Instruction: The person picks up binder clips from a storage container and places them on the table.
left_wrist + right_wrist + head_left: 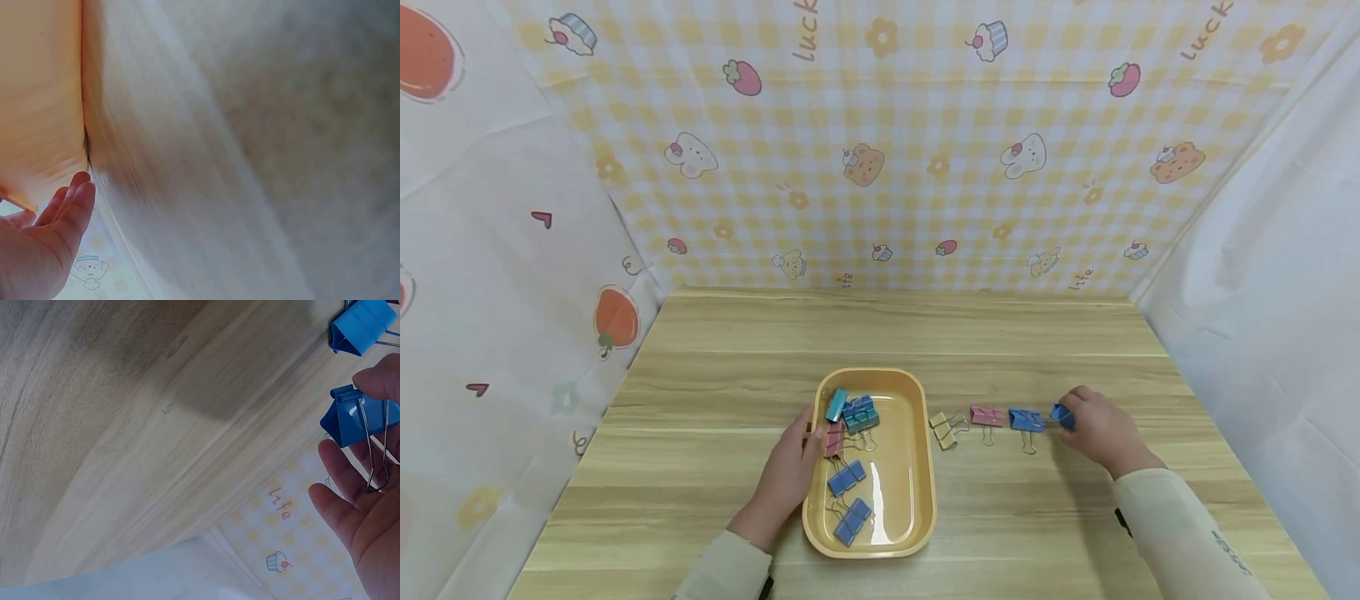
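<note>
My right hand [1099, 429] pinches a blue binder clip [359, 415] between thumb and fingers, with its wire handles toward the palm. Beside it on the table, left of that hand, lies another blue binder clip [1026, 420]. Further left in the row are a pink binder clip [987, 416] and a yellow binder clip [943, 431]. My left hand [786, 467] rests against the left side of the yellow tray [929, 483]; in the left wrist view its fingers [75, 212] look fairly straight along the outer wall.
Inside the tray's left half lie several binder clips, among them a teal clip [837, 405], a pink clip [834, 439] and a blue clip [853, 522]. A patterned cloth [880, 208] hangs behind the wooden table [737, 333], with more cloth at both sides.
</note>
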A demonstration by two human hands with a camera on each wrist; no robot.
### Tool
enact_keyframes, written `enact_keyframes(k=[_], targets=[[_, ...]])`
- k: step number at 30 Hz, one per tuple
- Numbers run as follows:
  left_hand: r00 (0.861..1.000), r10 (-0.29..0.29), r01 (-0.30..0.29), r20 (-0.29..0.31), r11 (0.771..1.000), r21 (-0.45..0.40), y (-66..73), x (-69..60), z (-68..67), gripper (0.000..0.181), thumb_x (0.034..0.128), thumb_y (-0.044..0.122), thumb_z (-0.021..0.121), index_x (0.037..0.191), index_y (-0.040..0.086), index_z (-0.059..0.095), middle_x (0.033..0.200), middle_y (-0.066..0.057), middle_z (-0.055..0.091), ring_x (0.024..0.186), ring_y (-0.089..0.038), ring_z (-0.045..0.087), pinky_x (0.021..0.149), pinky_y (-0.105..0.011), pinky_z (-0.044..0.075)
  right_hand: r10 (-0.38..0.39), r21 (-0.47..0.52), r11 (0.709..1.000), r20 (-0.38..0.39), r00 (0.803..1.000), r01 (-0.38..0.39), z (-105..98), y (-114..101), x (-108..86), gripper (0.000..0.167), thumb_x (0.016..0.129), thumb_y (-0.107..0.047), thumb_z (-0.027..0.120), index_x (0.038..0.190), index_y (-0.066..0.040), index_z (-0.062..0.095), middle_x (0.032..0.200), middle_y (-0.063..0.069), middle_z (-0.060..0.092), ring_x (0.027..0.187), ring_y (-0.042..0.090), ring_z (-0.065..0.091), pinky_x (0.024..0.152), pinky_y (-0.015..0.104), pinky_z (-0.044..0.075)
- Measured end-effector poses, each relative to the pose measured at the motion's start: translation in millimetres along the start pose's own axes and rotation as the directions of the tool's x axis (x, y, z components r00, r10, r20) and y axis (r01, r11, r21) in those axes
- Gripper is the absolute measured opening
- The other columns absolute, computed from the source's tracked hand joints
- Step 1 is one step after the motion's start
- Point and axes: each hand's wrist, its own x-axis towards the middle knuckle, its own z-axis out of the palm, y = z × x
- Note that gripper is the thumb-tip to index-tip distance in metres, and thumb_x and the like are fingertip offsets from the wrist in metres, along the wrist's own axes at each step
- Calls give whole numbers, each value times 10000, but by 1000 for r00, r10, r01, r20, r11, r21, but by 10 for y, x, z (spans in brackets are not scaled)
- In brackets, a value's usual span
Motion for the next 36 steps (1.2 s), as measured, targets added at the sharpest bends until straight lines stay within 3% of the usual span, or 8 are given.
enact_keyframes(k=[20,27,36], targets=[[1000,-5,5,-1,1000,13,2,-8,7,533,1053,240,398,1530,62,241,1469,-206,404,1306,-380,436,1022,-525,412,8,-24,1000,59,998,-7,89,71,2,368,730,-119,791,1024,48,647,965,109,577,826,291,593,719,488,535],[1000,-3,3,-1,1000,12,-5,-3,13,524,1053,248,398,1531,89,252,1445,-192,437,1276,-361,475,998,-510,440,-4,-27,1000,62,998,6,166,121,14,364,706,-95,784,1017,42,655,990,127,587,868,323,602,751,505,536],[1000,-4,4,-1,1000,20,5,-14,3,528,1052,224,397,1530,62,241,1466,-209,406,1310,-383,432,1026,-528,406,2,-42,999,104,995,3,236,162,20,359,710,-84,782,1029,30,659,1057,174,600,947,374,603,809,533,519]])
